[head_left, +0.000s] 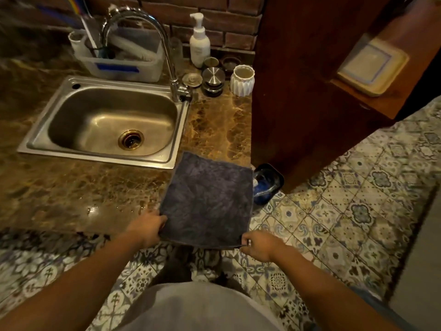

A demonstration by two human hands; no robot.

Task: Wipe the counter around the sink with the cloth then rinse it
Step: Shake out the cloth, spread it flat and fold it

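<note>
Head view puts the cloth (207,201) at the middle of your frame: a dark, square piece spread out flat, its far edge over the front right corner of the counter (78,192) and its near edge hanging past the counter's front, above the patterned floor tiles (334,235). You hold it by the two near corners. Your left hand (146,229) grips the near left corner, thumb on top of the fabric and fingers curled under it. Your right hand (259,244) pinches the near right corner between thumb and fingers. The cloth stretches away from both hands toward the sink (105,125), whose front right rim lies just beside the cloth's far left corner. Beyond the sink, the curved tap (152,37) rises from its right rear corner. A white pump bottle (199,41), small metal lids (213,78) and a white ribbed cup (242,80) stand at the back of the counter, well apart from the cloth.
</note>
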